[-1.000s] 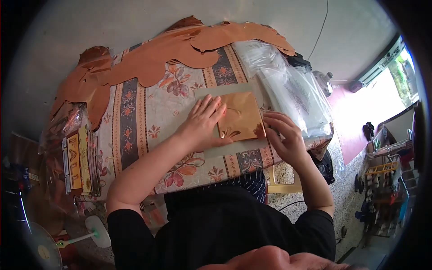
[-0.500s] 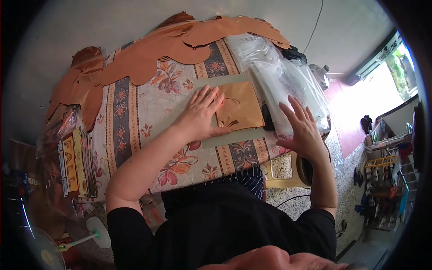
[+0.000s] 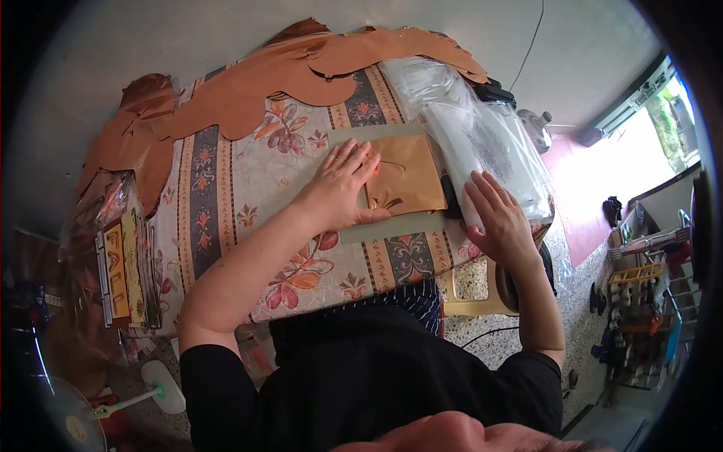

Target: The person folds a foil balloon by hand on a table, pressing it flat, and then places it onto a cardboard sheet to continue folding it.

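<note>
My left hand (image 3: 343, 188) lies open across the left edge of a shiny copper-gold folded sheet (image 3: 413, 177), thumb along its near edge and fingers stretched over its side. Beneath the sheet is a flat grey-green board (image 3: 358, 232). To the right, my right hand (image 3: 498, 222) is open, fingers extended at the near end of a stack of clear plastic bags (image 3: 489, 132). A small black object (image 3: 452, 197), partly covered, sits between the sheet and the bags.
Copper-coloured scalloped sheets (image 3: 248, 102) spread along the back of the table with its floral cloth (image 3: 282, 181). A stack of printed cards or packets (image 3: 134, 267) stands at the left edge. A pale plastic chair (image 3: 474, 297) is below the near edge.
My right hand has come down and its fingers have drawn closer together at the bags. My left hand stays on the copper-gold sheet.
</note>
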{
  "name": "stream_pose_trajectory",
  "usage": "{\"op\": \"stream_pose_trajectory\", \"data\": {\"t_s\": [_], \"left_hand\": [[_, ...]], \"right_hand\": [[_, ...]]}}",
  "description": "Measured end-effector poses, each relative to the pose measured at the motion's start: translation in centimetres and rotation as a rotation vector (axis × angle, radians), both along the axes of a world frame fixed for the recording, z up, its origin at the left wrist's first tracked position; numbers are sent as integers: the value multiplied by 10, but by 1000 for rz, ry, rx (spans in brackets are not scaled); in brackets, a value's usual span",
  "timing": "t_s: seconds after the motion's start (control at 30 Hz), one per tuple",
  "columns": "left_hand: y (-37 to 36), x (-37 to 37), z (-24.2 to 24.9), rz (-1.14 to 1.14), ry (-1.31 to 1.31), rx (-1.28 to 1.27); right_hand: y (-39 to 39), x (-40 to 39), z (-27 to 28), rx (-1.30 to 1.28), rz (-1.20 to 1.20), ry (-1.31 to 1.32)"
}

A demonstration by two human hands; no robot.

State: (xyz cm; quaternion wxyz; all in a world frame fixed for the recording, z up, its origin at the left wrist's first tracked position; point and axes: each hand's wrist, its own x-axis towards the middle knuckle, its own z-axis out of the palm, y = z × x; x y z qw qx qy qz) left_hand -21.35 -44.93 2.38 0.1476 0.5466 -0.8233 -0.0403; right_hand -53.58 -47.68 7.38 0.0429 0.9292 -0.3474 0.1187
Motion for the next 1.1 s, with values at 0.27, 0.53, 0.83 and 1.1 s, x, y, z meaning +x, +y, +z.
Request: {"op": "stream_pose_trajectory", "data": {"t_s": [0.27,0.53,0.83,1.1], "left_hand": [[-4,2,0,-6,-18,21],[-2,1,3,10,-28,50],[0,0,5,12,-17,60],[-2,2,1,-8,-4,45]], "right_hand": [[-3,0,8,125,-9,-136],[-17,19,26,122,-59,-161],[-93,71,22,58,-315,-36],[-122,81,28,221,-296,158]]}}
